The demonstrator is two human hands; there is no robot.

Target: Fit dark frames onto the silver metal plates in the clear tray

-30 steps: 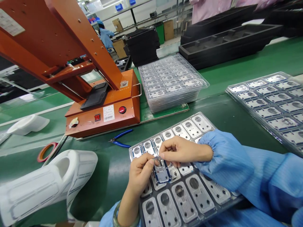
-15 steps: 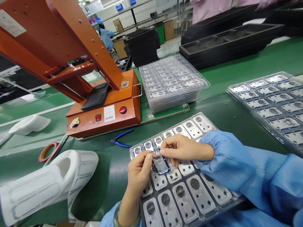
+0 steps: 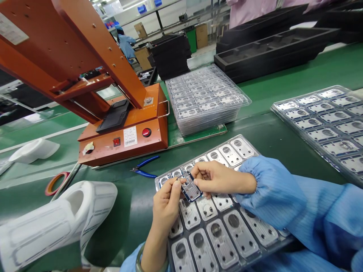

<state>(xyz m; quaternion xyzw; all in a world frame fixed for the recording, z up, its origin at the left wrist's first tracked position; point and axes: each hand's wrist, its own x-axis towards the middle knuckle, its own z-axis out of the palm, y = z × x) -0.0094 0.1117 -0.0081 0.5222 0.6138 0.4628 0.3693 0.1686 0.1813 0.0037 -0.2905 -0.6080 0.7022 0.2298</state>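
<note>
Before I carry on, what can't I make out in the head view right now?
- Blue-edged metal plate: underside, facing away from the camera.
- Right hand: whether it grips that plate; its own fingers hide the contact.
- Near tray: some pockets, behind the right hand and blue sleeve.
- Right-side tray: far end, cut by the right edge.
- White label: print too small.
- Orange machine: top, cut by the upper edge.

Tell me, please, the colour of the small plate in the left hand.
The small plate is silvery grey, edged in dark blue; the head view shows it best.
</note>
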